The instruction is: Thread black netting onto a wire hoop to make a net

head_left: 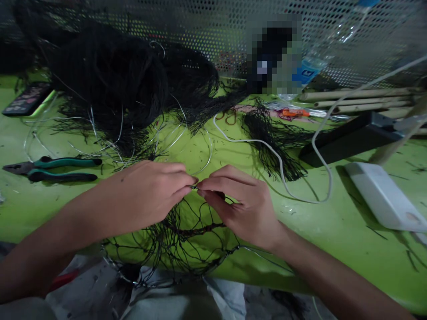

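Note:
My left hand (147,191) and my right hand (240,200) meet fingertip to fingertip over the table. Both are pinched on a short dark bit at the rim of a black cord net (167,249); whether it is wire, cord or a knot there is partly hidden by the fingers. The net hangs below my hands, over the table's front edge, with its lower rim carried on a bent wire (133,281). A brownish braided cord (200,230) runs across its mesh. Left of my left hand lie pliers with green and black handles (63,169).
Behind my hands lies a large heap of black netting (106,75) with loose wires, near a phone (28,98). A white cable (276,155) curves past a smaller black net bundle (283,164), a black box (350,138), a white block (383,195) and wooden sticks (367,95).

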`<state>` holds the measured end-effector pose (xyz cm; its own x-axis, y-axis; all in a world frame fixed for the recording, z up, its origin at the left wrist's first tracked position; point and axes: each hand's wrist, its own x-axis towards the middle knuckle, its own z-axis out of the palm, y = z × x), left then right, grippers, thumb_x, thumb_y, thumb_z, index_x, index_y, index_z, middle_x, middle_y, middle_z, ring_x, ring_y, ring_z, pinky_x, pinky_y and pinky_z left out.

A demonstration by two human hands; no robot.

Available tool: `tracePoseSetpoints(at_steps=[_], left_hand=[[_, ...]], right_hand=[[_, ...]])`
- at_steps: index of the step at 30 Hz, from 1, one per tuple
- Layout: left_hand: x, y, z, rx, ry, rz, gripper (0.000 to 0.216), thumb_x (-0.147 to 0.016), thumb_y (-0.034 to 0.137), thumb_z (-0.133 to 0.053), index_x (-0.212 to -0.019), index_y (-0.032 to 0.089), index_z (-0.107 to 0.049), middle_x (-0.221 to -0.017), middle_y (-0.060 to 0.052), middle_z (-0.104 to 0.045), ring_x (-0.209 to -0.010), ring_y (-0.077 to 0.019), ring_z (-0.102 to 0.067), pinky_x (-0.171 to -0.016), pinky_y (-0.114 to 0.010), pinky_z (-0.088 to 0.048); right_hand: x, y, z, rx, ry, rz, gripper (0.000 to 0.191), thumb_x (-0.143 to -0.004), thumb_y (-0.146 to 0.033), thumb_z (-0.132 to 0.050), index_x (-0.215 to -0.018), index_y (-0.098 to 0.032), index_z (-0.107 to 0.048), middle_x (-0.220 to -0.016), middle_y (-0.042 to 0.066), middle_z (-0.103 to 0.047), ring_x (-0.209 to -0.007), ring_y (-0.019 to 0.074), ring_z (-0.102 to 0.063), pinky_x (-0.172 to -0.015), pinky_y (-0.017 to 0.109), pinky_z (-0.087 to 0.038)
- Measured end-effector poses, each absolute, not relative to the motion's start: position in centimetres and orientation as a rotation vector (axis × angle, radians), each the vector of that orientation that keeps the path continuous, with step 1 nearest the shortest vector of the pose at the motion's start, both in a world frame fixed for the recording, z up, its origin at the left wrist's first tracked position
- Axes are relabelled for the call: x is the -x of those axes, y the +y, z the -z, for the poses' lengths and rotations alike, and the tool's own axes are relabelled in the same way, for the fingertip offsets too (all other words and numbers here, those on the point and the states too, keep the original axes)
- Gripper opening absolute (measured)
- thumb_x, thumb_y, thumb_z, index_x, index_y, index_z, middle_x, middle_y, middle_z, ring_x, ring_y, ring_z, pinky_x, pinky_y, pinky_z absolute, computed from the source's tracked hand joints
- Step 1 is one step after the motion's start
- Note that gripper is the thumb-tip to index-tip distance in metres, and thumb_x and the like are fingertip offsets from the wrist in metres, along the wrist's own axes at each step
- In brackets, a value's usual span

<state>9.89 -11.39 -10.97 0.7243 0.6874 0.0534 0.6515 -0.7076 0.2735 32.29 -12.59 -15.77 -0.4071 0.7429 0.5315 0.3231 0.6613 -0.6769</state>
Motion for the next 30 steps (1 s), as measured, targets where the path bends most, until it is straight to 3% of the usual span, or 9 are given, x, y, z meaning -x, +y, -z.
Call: tracePoseSetpoints(at_steps=[4,7,10,15,21,30], left_hand=[[-10.0,-10.4,11.1,-2.556,1.035,-0.294,0.025,-0.106,0.029,-0.052,-0.096,0.021,-0.074,-0.09,-0.001,-0.075,-0.075,-0.014,-0.066,-0.07,-0.029,-0.043],[-9.9,-9.7,11.2,-2.344,1.074,-0.25,0.023,-0.103,0.029,-0.056,-0.098,0.022,-0.077,-0.079,0.002,-0.073,-0.062,-0.0109,-0.061,-0.058,-0.025,-0.039],[-9.9,-9.1,11.3,-2.159,1.089,-0.166,0.026,-0.102,0.033,-0.055,-0.095,0.02,-0.077,-0.066,0.003,-0.065,-0.05,-0.0091,-0.051,-0.046,-0.022,-0.031],[-10.2,-8.7,11.2,-2.036,1.043,-0.074,0.032,-0.101,0.034,-0.05,-0.086,0.019,-0.073,-0.057,0.005,-0.052,-0.047,-0.0085,-0.041,-0.044,-0.022,-0.026],[-10.8,-9.5,11.9,-2.481,1.045,-0.184,0.014,-0.098,0.025,-0.058,-0.096,0.019,-0.071,-0.079,0.0,-0.07,-0.068,-0.0134,-0.061,-0.061,-0.025,-0.039],[-10.6,-10.3,12.2,-3.254,0.881,-0.323,0.015,-0.102,0.017,-0.052,-0.097,0.017,-0.066,-0.082,-0.003,-0.067,-0.069,-0.0191,-0.062,-0.061,-0.035,-0.044]], right_hand=[[-32.4,-12.3,15.9,0.833,-2.01,-0.55,0.023,-0.094,-0.003,-0.063,-0.093,-0.022,-0.076,-0.086,0.002,-0.075,-0.077,0.0141,-0.07,-0.066,0.027,-0.056],[-32.7,-12.2,16.0,0.817,-2.055,-0.492,0.026,-0.093,0.001,-0.061,-0.094,-0.02,-0.076,-0.088,0.003,-0.075,-0.078,0.013,-0.07,-0.064,0.025,-0.054],[-33.3,-12.3,15.9,0.791,-2.211,-0.331,0.029,-0.092,0.004,-0.057,-0.102,-0.018,-0.075,-0.091,0.004,-0.075,-0.074,0.0123,-0.068,-0.059,0.025,-0.049],[-33.9,-12.2,15.6,0.71,-2.406,-0.146,0.029,-0.095,0.002,-0.051,-0.106,-0.015,-0.072,-0.089,0.005,-0.072,-0.066,0.0126,-0.064,-0.054,0.027,-0.044],[-33.3,-11.3,15.4,0.91,-2.232,-0.601,0.017,-0.095,-0.004,-0.058,-0.097,-0.019,-0.066,-0.092,0.003,-0.072,-0.082,0.0141,-0.067,-0.071,0.025,-0.05],[-33.3,-11.3,14.7,1.049,-1.977,-1.069,0.012,-0.093,-0.008,-0.065,-0.091,-0.019,-0.068,-0.079,-0.003,-0.071,-0.067,0.0104,-0.063,-0.062,0.024,-0.046]])
